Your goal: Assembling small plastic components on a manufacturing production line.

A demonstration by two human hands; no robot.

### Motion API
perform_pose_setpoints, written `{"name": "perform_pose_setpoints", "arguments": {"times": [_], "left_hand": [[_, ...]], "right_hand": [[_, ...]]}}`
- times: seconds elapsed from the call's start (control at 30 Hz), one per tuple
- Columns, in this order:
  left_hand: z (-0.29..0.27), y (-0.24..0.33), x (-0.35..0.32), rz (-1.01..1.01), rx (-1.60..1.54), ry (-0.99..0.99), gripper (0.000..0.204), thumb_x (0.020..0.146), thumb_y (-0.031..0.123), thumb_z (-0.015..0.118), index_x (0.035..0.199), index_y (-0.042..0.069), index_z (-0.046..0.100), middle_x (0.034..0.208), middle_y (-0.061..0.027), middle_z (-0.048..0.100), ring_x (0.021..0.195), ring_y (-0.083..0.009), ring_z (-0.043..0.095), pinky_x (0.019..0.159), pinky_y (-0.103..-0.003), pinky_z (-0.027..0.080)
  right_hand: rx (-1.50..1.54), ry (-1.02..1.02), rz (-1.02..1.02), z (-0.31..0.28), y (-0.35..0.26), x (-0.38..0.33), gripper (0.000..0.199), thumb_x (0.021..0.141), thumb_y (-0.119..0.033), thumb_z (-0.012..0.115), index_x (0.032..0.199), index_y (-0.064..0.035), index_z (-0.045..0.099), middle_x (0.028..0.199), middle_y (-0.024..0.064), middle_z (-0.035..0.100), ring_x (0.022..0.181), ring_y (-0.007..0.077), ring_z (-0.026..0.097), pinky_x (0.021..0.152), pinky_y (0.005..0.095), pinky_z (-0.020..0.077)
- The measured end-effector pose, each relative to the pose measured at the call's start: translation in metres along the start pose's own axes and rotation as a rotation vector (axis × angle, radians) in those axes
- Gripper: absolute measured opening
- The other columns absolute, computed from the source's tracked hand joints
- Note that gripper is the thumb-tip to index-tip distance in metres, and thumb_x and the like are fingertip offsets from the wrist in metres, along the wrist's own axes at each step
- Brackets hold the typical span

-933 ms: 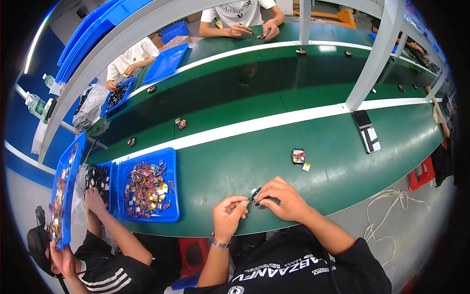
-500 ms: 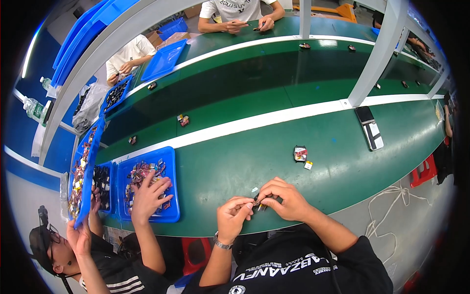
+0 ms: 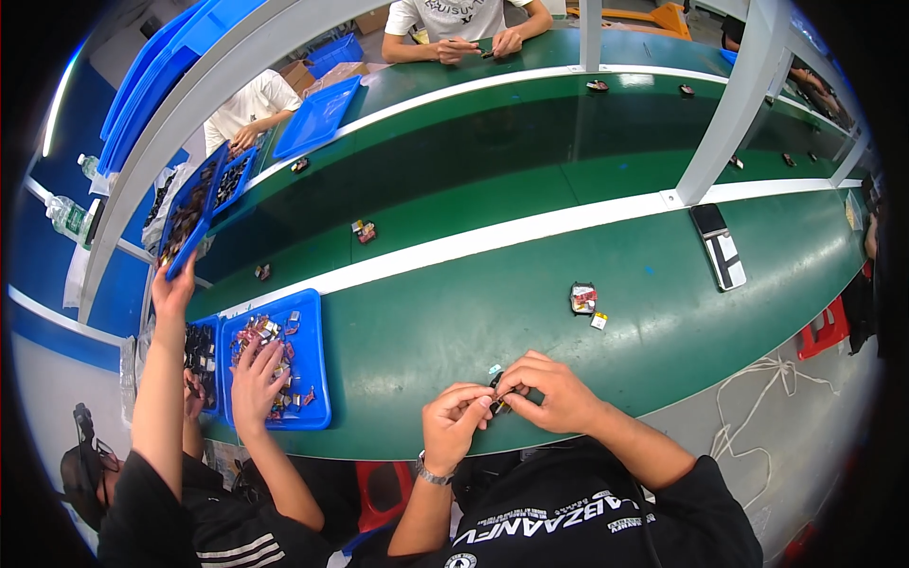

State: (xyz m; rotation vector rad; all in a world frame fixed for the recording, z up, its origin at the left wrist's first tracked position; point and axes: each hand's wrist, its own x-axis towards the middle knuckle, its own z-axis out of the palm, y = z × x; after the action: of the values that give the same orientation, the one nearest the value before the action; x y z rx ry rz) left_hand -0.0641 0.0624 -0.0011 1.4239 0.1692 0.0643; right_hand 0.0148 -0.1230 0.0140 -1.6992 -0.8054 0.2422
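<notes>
My left hand (image 3: 454, 421) and my right hand (image 3: 551, 396) meet near the table's front edge, fingertips pinched together. Between them is a small dark part with thin wires (image 3: 497, 401), mostly hidden by my fingers. Just beyond my fingers lies a small pale-blue scrap (image 3: 494, 368). Farther off on the green table sits a black housing (image 3: 584, 299) with pink and white contents, and beside it a small white-and-yellow block (image 3: 598, 322).
At left, a co-worker's hand (image 3: 258, 386) is over a blue tray (image 3: 322, 379) of small wired parts; their other hand lifts a tilted blue tray (image 3: 201, 227). A black-and-white phone-shaped object (image 3: 720, 248) lies right. Small assemblies (image 3: 365, 231) sit on the green belt (image 3: 473, 161).
The co-worker's tilted tray has swung up and away toward the back, and their other hand has shifted left. Assemblies on the belt have crept right. My hands stay nearly in place.
</notes>
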Motion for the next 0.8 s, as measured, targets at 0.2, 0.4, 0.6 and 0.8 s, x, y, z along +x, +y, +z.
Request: {"name": "perform_pose_setpoints", "arguments": {"times": [0.2,0.4,0.6,0.8], "left_hand": [[-0.0023,0.0032,-0.0004,-0.033,0.003,-0.006,0.012,0.090,-0.004,0.064,0.100,-0.006,0.071,0.097,-0.0094,0.067,0.069,-0.0091,0.062,0.057,-0.020,0.049],[-0.0039,0.0059,0.0000,-0.085,0.056,-0.044,0.012,0.090,-0.003,0.065,0.100,-0.006,0.071,0.095,-0.0088,0.067,0.068,-0.0081,0.061,0.056,-0.019,0.048],[-0.0037,0.0077,0.0012,-0.122,0.053,-0.062,0.011,0.091,-0.002,0.065,0.100,-0.006,0.070,0.091,-0.0069,0.068,0.068,-0.0072,0.061,0.056,-0.019,0.047],[-0.0031,0.0056,0.0004,-0.110,0.022,-0.032,0.011,0.090,-0.002,0.065,0.100,-0.006,0.069,0.087,-0.0065,0.069,0.067,-0.0070,0.060,0.056,-0.019,0.047]], "right_hand": [[-0.044,0.018,-0.052,0.0000,0.0029,-0.0010,0.012,0.082,-0.001,0.066,0.094,-0.0044,0.066,0.091,0.0075,0.066,0.090,0.0243,0.062,0.074,0.0343,0.0518],[-0.017,0.015,-0.041,0.0020,0.0017,-0.0020,0.011,0.082,0.001,0.066,0.092,-0.0035,0.066,0.093,0.0083,0.066,0.087,0.0254,0.064,0.075,0.0348,0.0529],[0.014,0.002,-0.001,0.0011,-0.0001,-0.0029,0.010,0.081,0.002,0.066,0.090,-0.0030,0.066,0.090,0.0070,0.067,0.076,0.0195,0.065,0.067,0.0302,0.0535],[0.041,0.003,0.018,0.0009,0.0002,-0.0038,0.009,0.081,0.001,0.067,0.089,-0.0022,0.065,0.087,0.0068,0.066,0.073,0.0164,0.065,0.063,0.0283,0.0532]]}}
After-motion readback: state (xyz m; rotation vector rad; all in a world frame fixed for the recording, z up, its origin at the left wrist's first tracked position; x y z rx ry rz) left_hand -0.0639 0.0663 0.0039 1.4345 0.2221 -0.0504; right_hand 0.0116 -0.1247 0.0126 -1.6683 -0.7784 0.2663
